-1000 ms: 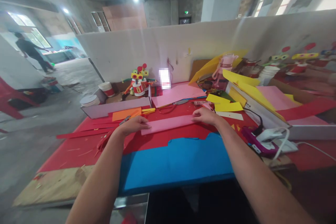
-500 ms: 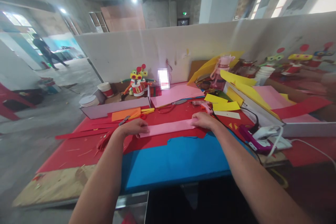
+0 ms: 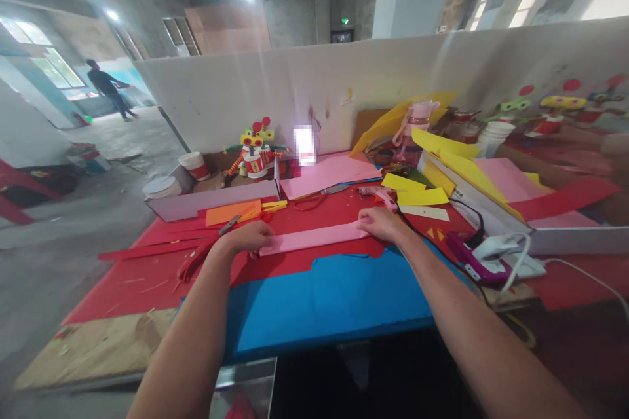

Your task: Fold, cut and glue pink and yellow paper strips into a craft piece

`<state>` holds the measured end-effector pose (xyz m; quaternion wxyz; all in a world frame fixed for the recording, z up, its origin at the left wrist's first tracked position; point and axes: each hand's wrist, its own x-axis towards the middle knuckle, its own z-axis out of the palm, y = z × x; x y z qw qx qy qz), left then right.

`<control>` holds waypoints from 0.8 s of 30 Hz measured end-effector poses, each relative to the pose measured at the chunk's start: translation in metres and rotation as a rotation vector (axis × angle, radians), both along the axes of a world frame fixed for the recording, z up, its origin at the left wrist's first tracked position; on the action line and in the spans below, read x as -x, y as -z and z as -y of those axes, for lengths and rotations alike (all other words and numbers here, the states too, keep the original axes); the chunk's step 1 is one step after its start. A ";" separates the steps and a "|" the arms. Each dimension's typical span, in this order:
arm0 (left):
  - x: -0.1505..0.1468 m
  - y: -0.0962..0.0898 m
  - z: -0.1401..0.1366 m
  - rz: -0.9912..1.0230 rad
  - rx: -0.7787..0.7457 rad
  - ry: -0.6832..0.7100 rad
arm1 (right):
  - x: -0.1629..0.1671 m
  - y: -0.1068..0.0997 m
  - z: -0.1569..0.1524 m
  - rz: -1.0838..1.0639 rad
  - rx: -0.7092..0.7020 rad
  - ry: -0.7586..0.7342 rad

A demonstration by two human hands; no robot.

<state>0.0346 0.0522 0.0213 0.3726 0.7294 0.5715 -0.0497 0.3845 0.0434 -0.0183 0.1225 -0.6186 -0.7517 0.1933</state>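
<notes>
A long pink paper strip point(image 3: 312, 237) stretches between my two hands above red sheets on the table. My left hand point(image 3: 253, 237) grips its left end, and my right hand point(image 3: 378, 222) pinches its right end. Just beyond the right hand lies a pink glue gun point(image 3: 382, 195). A utility knife point(image 3: 229, 225) is beside my left hand, and red-handled scissors point(image 3: 194, 265) lie partly behind the left forearm. Nearest me, a blue sheet point(image 3: 334, 298) covers the table's front. The fingertips under the strip are partly hidden.
Paper robot figures point(image 3: 255, 150) stand at the back left, near white paper cups point(image 3: 191, 167). Pink sheets point(image 3: 327, 175) and yellow pieces point(image 3: 422, 196) lie behind my hands. A purple power strip point(image 3: 474, 258) with cables sits right. A person point(image 3: 109, 88) walks in the far left background.
My hands keep hold of the pink strip in nearly the same place. The view has shifted slightly, and the distant person has moved to the right.
</notes>
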 end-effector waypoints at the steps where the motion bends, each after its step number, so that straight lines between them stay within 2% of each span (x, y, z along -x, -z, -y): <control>1: 0.000 0.000 0.000 -0.011 -0.002 0.005 | 0.000 0.000 0.000 0.009 -0.002 0.006; 7: -0.003 -0.001 0.000 -0.064 -0.008 0.016 | 0.004 -0.001 0.002 0.061 0.009 0.021; 19: -0.012 -0.003 -0.001 -0.218 -0.062 -0.051 | 0.004 0.003 0.004 0.151 -0.031 0.054; 24: -0.013 -0.005 0.000 -0.246 -0.100 -0.020 | 0.005 0.001 0.003 0.147 -0.033 0.039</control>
